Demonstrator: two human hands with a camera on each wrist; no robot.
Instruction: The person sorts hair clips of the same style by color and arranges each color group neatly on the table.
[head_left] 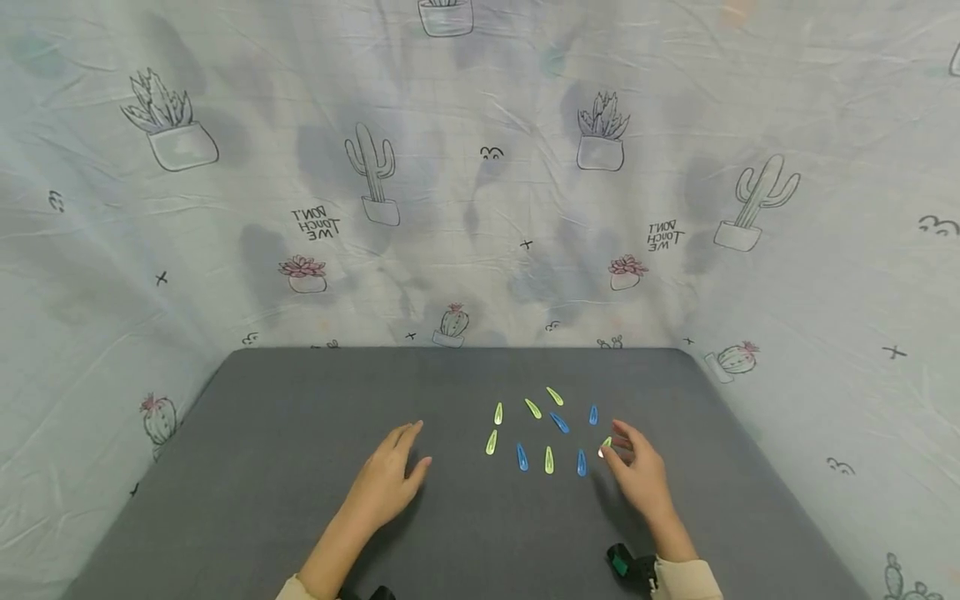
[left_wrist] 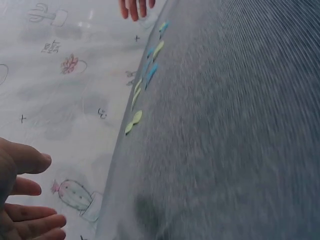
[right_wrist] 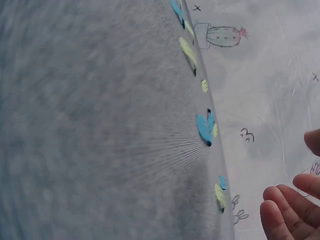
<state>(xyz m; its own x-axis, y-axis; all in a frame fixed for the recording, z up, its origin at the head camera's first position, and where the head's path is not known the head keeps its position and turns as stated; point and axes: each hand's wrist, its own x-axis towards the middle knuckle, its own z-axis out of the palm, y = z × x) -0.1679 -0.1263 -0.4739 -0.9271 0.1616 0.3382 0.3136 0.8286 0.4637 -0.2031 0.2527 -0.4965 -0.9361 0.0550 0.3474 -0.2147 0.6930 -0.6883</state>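
Observation:
Several yellow-green snap hair clips (head_left: 549, 460) and several blue snap hair clips (head_left: 581, 462) lie spread on the dark grey table. My right hand (head_left: 639, 471) hovers at the right end of the group, its thumb and fingers apart. In the head view its thumb overlaps one yellow-green clip (head_left: 607, 443); the right wrist view shows nothing between the fingers (right_wrist: 280, 210). Left of the clips, my left hand (head_left: 386, 479) is held over the table with loosely extended fingers, holding nothing. The nearest clip to it is a yellow-green one (head_left: 491, 442).
A pale cloth printed with cacti (head_left: 450, 167) hangs behind the table and along both sides. The grey tabletop (head_left: 262, 433) has rounded far corners. A black wrist device (head_left: 633, 567) is on my right wrist, by the cream sleeve.

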